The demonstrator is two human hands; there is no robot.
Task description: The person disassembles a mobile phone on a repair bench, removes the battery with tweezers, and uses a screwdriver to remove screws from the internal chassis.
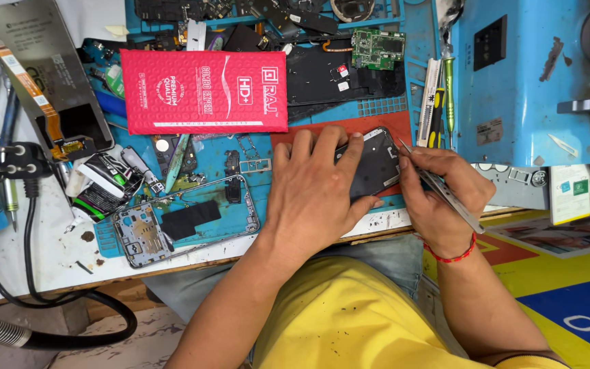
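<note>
Blue silicone work mat (384,109) covers the bench and serves as the landmark here; on the mat's near edge, just inside the wooden bench lip, lies the opened phone body (371,164), dark, its long axis running diagonally from near-left up to far-right. Far-left of the phone on the mat lies a red printed packet (203,91), flat and lengthwise across the mat. Toward the mat's near-left corner rests a bare grey phone frame (186,219), well apart from the phone body. At the mat's far edge sits a small green circuit board (377,48). Left hand (312,188) lies palm-down on the phone body's left half, fingers spread over its top edge and thumb at its near edge: grasping it, pinning it to the mat. Right hand (438,195) sits just beside the phone's right end, closer to that end than the left hand is, wrist bent inward, a red thread band on the wrist. It is clenched in a pen grip around metal tweezers (438,184), shaft running from near-right up to far-left. Tips meet the phone's upper right corner; whether they actually touch a part there cannot be told. Phone therefore lies left of the right hand, tool nearly crosswise to the phone's long axis.
</note>
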